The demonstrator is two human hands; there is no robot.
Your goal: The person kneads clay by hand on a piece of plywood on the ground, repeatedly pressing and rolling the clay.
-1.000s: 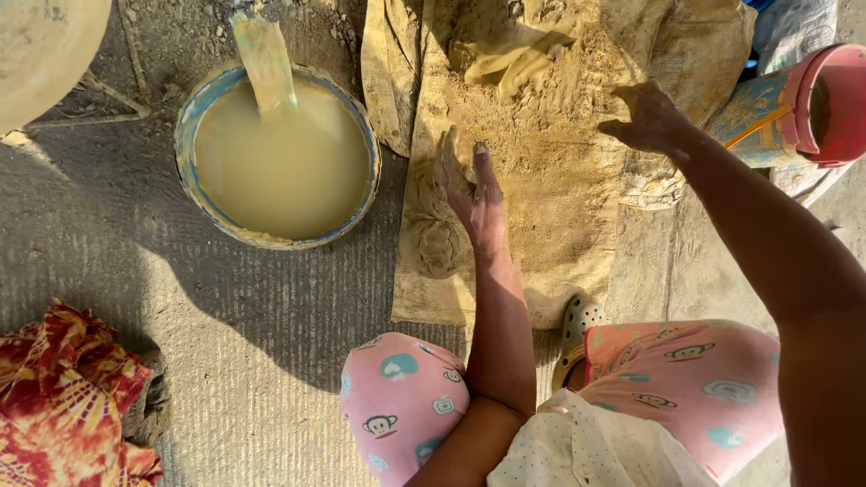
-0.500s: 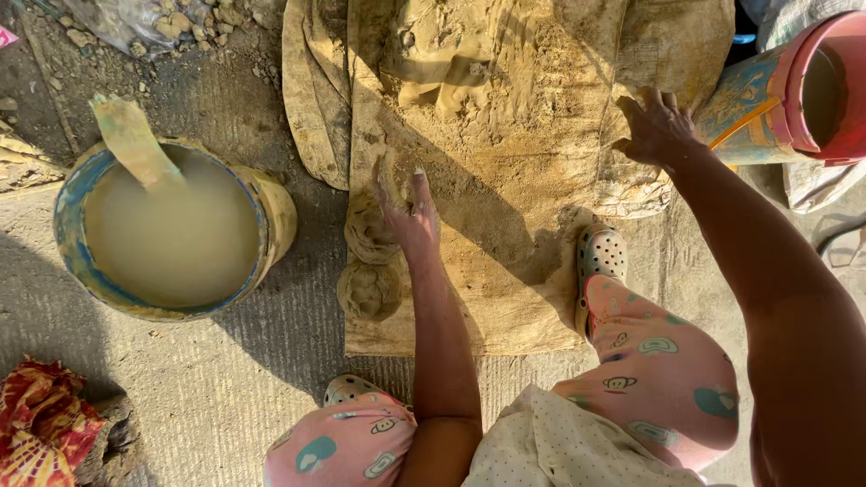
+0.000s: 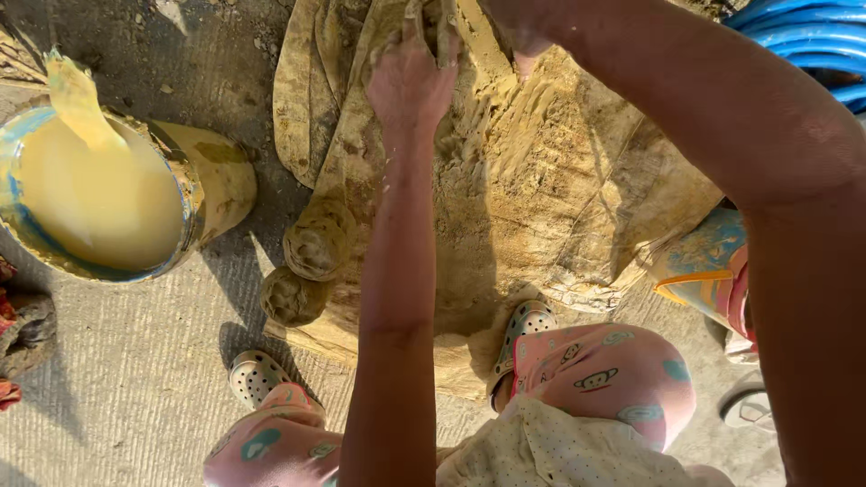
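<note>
A mud-stained cloth lies spread on the concrete, with a heap of wet tan clay at its far end. My left hand reaches far forward, palm down and fingers spread, pressing into that clay. My right hand comes in from the right to the same heap. Only its fingertips show at the top edge; my forearm hides the rest. Two rounded clay lumps sit on the cloth's left edge. I squat at the near edge in patterned pink trousers.
A blue-rimmed bucket of yellowish muddy slurry stands at the left with a coated stick in it. A colourful container is at the right. Blue hose coils lie top right. My perforated sandals rest on ridged concrete.
Both hands have moved forward along the cloth to the clay heap at its far end. The view has leaned in closer, and the bucket has shifted to the left edge.
</note>
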